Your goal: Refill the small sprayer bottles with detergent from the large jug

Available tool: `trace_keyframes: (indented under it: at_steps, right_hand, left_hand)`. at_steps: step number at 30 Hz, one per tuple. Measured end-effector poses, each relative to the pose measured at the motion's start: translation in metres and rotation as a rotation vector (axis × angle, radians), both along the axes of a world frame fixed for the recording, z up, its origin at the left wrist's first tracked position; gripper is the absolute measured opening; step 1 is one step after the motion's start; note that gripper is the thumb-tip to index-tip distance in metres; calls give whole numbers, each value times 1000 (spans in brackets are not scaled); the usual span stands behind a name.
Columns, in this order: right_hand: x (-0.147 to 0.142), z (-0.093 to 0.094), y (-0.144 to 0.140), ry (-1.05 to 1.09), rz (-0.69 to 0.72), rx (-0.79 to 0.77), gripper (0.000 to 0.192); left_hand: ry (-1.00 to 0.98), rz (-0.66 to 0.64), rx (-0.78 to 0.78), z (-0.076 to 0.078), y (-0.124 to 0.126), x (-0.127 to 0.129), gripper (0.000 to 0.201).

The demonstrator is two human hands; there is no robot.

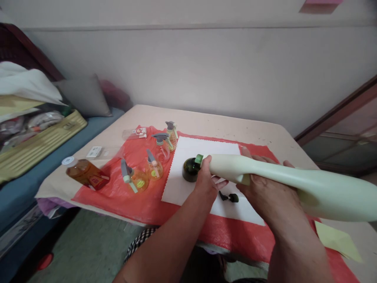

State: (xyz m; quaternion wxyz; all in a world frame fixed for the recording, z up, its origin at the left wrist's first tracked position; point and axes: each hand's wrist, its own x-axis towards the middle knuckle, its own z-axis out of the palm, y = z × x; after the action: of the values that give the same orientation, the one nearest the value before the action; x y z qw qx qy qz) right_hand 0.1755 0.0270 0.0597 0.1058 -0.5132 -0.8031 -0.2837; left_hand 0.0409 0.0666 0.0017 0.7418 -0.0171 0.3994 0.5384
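Note:
With both hands I hold a long pale green plastic jug (332,188), tilted nearly level, its narrow end to the left. My right hand (265,188) is wrapped around its slim middle part from below. My left hand (207,179) is closed at the narrow end, thumb on top and some fingertips showing underneath. A small green piece (199,158) shows at that end, just over a round dark green bottle (190,171) on the white sheet (176,188). Whether they touch is unclear. A dark green pump top (229,197) lies on the sheet below the jug.
Several clear spray bottles (137,179) with grey tops stand on the red plastic cover (118,204). An amber-filled bottle (86,173) with a white cap leans at the left. Yellow paper (337,239) lies at the right edge. A wall (188,70) rises behind the table.

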Motion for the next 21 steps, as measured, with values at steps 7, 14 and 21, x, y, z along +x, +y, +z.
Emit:
trace_keyframes:
  at_steps: [7, 14, 21]
  right_hand:
    - [-5, 3, -1, 22, -23, 11, 73]
    - [-4, 0, 0, 0, -28, 10, 73]
    - [-7, 2, -2, 52, -39, 5, 73]
  left_hand:
    - [0, 12, -2, 2, -1, 0, 46]
    - [-13, 16, 8, 2, -1, 0, 44]
    - [-5, 12, -3, 2, 0, -1, 44]
